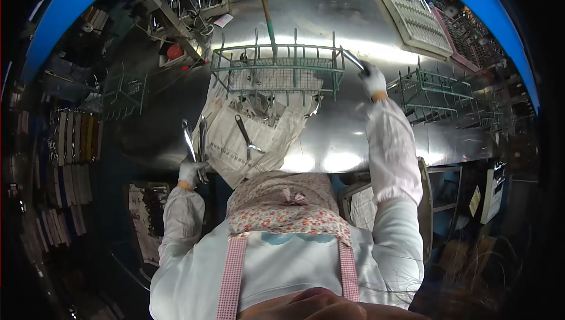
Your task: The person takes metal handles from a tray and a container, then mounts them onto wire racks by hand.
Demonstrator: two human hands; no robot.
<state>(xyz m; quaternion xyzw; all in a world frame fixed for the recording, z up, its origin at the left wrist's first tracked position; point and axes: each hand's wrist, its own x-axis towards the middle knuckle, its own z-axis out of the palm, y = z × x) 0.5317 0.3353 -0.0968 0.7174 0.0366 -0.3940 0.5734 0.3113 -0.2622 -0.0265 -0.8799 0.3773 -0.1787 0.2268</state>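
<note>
My right hand point(372, 80), in a white glove, is closed on a shiny long metal tool point(351, 57) at the right end of a green wire rack point(279, 87). The tool's tip points up and left towards the rack's corner post; whether they touch I cannot tell. Lower left, my gloved left hand point(189, 173) grips several shiny metal tools point(188, 137) that stick up past the fingers. Their exact kind is unclear. Between my hands, a dark-handled metal tool point(244, 134) lies on newspaper sheets point(226, 143). More metal tools point(259, 107) lie under the rack's front edge.
A wooden-and-green stick point(266, 11) leans by the rack on the steel table point(329, 2). Further racks stand right point(438, 93) and left point(125, 93). A cream slotted tray point(415, 20) lies back right. A red round thing point(175, 52) sits left near metal fixtures.
</note>
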